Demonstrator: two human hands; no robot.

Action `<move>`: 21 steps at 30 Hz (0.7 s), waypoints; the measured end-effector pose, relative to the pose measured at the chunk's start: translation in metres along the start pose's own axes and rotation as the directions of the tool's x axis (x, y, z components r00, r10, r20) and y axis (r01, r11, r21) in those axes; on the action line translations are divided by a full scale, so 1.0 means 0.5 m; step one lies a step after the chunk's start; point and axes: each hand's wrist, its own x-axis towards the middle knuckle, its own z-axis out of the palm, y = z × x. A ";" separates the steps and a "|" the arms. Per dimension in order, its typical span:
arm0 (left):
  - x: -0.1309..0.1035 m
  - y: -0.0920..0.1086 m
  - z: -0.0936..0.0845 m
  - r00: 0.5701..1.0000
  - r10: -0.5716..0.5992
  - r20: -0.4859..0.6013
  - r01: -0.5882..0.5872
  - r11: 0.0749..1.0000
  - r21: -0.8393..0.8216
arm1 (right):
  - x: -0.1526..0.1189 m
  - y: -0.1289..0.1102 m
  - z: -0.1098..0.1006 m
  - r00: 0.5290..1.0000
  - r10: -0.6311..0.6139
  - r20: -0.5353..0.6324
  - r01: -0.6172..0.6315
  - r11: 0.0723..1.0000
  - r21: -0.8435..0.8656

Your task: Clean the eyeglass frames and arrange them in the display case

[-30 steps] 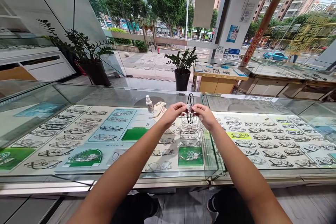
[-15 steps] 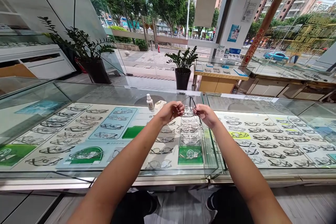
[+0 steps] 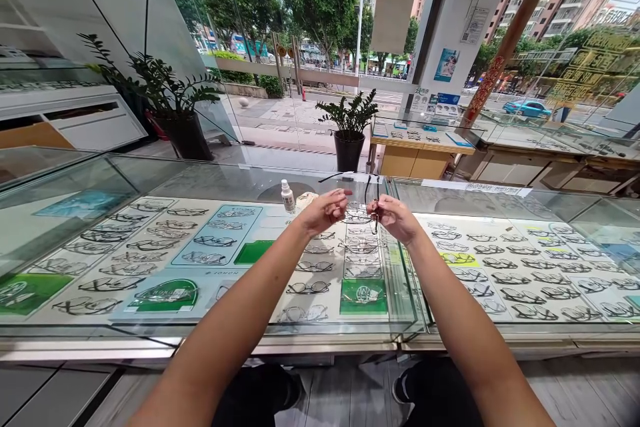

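My right hand (image 3: 396,217) grips a pair of dark, thin-framed eyeglasses (image 3: 375,207) by the front, above the glass counter. One temple reaches up, and a dark temple tip (image 3: 334,177) shows farther left, above my other hand. My left hand (image 3: 326,212) is just left of the eyeglasses, apart from them, its fingers curled together; whatever they may hold is hidden. Behind my left hand, a small white spray bottle (image 3: 287,197) stands on the counter, beside a pale crumpled cloth (image 3: 304,200) partly covered by the hand.
The glass display counter (image 3: 240,328) spans the view, with rows of eyeglasses (image 3: 310,287) under its top. A seam between two cases runs below my right hand. Beyond stand a potted plant (image 3: 349,147), a larger plant (image 3: 183,133) and a wooden display table (image 3: 415,159).
The eyeglasses have turned in my right hand, and one temple now sticks out left above my left hand. My left hand's fingers have come away from the temple. The bottle stays in place.
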 end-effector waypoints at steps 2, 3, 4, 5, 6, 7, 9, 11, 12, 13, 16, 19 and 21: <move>-0.003 -0.009 0.009 0.999 -0.033 0.031 0.030 0.997 0.073 | -0.002 0.001 0.004 1.000 0.005 -0.001 -0.005 0.999 -0.038; -0.004 -0.013 0.014 0.998 -0.038 0.041 0.033 0.993 0.111 | -0.003 0.001 0.006 1.000 0.007 0.003 -0.007 0.999 -0.052; -0.005 -0.016 0.019 0.999 -0.033 0.043 0.027 0.989 0.143 | -0.004 0.002 0.008 1.000 0.009 0.009 -0.009 0.998 -0.064; -0.006 -0.017 0.022 0.999 -0.020 0.036 0.014 0.986 0.166 | -0.005 0.003 0.010 1.000 0.011 0.016 -0.010 0.997 -0.073; -0.006 -0.019 0.025 1.000 -0.003 0.024 -0.001 0.984 0.178 | -0.005 0.004 0.011 1.000 0.011 0.021 -0.009 0.997 -0.080; -0.005 -0.019 0.026 1.000 0.013 0.009 -0.015 0.982 0.188 | -0.006 0.005 0.013 1.000 0.009 0.022 -0.007 0.997 -0.082; -0.002 -0.019 0.026 0.999 0.035 -0.015 -0.031 0.979 0.203 | -0.006 0.007 0.015 1.000 0.001 0.015 0.000 0.997 -0.073; 0.001 -0.020 0.023 0.999 0.046 -0.029 -0.039 0.976 0.216 | -0.005 0.008 0.017 1.000 -0.005 0.011 0.006 0.999 -0.053; 0.003 -0.021 0.021 0.998 0.055 -0.037 -0.045 0.974 0.222 | -0.004 0.008 0.018 1.000 -0.010 0.012 0.010 0.999 -0.041; 0.005 -0.023 0.020 0.997 0.064 -0.045 -0.052 0.972 0.228 | -0.004 0.008 0.019 1.000 -0.016 0.013 0.016 0.999 -0.031; 0.010 -0.027 0.014 0.993 0.089 -0.078 -0.067 0.966 0.250 | -0.002 0.002 0.020 0.999 -0.048 -0.015 0.048 0.999 0.013; 0.015 -0.028 0.004 0.984 0.113 -0.135 -0.074 0.961 0.266 | -0.002 -0.009 0.015 0.990 -0.095 -0.101 0.105 0.990 0.095; 0.018 -0.027 -0.001 0.977 0.126 -0.174 -0.075 0.960 0.270 | -0.003 -0.016 0.010 0.981 -0.121 -0.155 0.145 0.977 0.158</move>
